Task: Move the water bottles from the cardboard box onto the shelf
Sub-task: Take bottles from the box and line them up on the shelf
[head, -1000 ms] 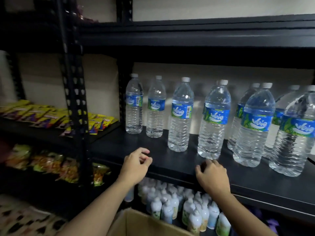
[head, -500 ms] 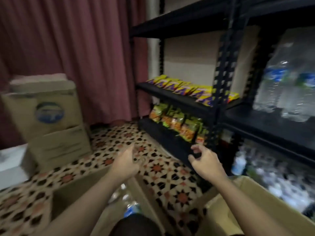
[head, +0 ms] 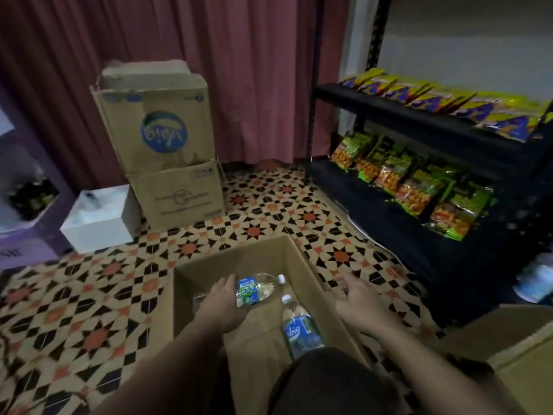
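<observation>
in the open cardboard box (head: 227,259) at the person's feet, the near bottle (head: 302,327) lies on its side, its blue label reading "voig". full, it likely feels heavy, slick and slightly squashy, so grip it mid-body. the right hand (head: 356,298) hovers spread and empty. the left hand (head: 221,304) curls around the far bottle (head: 260,287). beyond, a stacked carton (head: 164,131) shows the same logo upside down.

A small shop's stockroom: black shelves (head: 419,115) of snack packets (head: 419,187), stacked cartons (head: 167,151), curtain (head: 239,70), tiled floor (head: 89,295).
</observation>
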Motion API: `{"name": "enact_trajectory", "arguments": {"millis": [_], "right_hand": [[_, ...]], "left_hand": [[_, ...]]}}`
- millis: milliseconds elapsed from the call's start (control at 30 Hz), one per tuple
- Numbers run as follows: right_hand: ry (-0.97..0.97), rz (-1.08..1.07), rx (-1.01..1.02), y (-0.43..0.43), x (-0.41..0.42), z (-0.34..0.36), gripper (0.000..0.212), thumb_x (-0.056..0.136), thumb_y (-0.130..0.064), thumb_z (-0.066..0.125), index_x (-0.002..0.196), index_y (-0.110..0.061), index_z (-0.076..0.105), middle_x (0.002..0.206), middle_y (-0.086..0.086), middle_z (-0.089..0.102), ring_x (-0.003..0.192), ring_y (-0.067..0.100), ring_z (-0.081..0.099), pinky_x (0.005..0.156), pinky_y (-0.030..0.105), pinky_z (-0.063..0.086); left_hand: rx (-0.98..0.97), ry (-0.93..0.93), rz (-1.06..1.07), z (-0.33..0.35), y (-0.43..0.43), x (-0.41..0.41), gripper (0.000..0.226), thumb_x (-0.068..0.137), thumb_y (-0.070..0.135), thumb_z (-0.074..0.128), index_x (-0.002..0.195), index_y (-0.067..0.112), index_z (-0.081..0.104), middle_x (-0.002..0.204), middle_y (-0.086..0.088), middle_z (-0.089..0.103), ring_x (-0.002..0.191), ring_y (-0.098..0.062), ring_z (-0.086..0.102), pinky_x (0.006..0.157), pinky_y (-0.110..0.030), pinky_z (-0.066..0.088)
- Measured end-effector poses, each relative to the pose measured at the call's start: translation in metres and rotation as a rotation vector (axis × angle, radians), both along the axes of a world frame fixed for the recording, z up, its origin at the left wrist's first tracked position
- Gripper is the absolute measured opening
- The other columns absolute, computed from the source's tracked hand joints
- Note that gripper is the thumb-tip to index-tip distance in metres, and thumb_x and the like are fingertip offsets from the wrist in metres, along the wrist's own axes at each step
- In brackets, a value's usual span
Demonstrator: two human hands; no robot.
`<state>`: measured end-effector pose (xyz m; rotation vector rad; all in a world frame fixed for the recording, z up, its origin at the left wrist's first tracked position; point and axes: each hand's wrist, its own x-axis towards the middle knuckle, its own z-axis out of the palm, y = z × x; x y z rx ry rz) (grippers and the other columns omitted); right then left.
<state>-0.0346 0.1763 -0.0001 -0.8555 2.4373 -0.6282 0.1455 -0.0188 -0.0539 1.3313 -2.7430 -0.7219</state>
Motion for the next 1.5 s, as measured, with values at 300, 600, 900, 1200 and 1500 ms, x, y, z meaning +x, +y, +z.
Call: {"name": "enact_trajectory", "arguments": {"millis": [300, 600, 900, 1200, 1500], "right_hand": [[-0.168, -0.044, 0.089, -0.049, 0.009, -0.129, 0.058, 0.088, -0.045, 0.061, 0.137, -0.021, 0.042, 0.134, 0.005, 0.054, 0.118, 0.023, 0.055, 0.093, 0.030, 0.047], [0.078, -0.186, 0.325, -0.076, 0.028, -0.238, 0.095, 0.055, -0.066, 0.077, 0.121, -0.002, 0.052, 0.112, 0.013, 0.060, 0.103, 0.027, 0.059, 0.087, 0.034, 0.045], [0.300, -0.080, 0.336, -0.080, 0.024, -0.284, 0.064, 0.032, -0.019, 0.092, 0.083, 0.006, 0.062, 0.069, 0.019, 0.054, 0.060, 0.031, 0.054, 0.053, 0.034, 0.045], [0.102, -0.009, 0.343, -0.073, 0.007, -0.262, 0.077, 0.070, -0.053, 0.075, 0.126, -0.007, 0.047, 0.123, 0.008, 0.054, 0.112, 0.019, 0.056, 0.091, 0.028, 0.049], [-0.361, -0.291, 0.255, -0.060, 0.013, -0.265, 0.080, 0.055, -0.046, 0.084, 0.109, -0.024, 0.029, 0.115, 0.002, 0.059, 0.104, 0.024, 0.061, 0.084, 0.030, 0.052]], "left_hand": [[-0.023, -0.132, -0.086, -0.075, -0.058, -0.050, 0.082, 0.087, 0.041, 0.067, 0.150, 0.010, 0.025, 0.146, -0.008, 0.039, 0.133, -0.023, 0.039, 0.109, -0.034, 0.037], [-0.040, -0.331, -0.006, -0.164, -0.107, -0.093, 0.108, 0.078, 0.057, 0.072, 0.155, 0.008, 0.014, 0.156, -0.013, 0.026, 0.142, -0.031, 0.029, 0.116, -0.051, 0.029], [-0.161, -0.449, -0.031, -0.202, -0.133, -0.092, 0.099, 0.070, 0.059, 0.077, 0.146, 0.013, 0.033, 0.140, -0.010, 0.037, 0.129, -0.030, 0.039, 0.104, -0.049, 0.041], [-0.123, -0.452, 0.007, -0.203, -0.097, -0.073, 0.086, 0.062, 0.062, 0.080, 0.127, 0.013, 0.054, 0.126, -0.007, 0.043, 0.119, -0.026, 0.042, 0.096, -0.050, 0.043], [0.344, -0.113, 0.389, -0.221, -0.019, -0.029, 0.098, 0.040, 0.048, 0.095, 0.108, 0.013, 0.034, 0.116, -0.011, 0.055, 0.113, -0.030, 0.056, 0.085, -0.033, 0.049]]}}
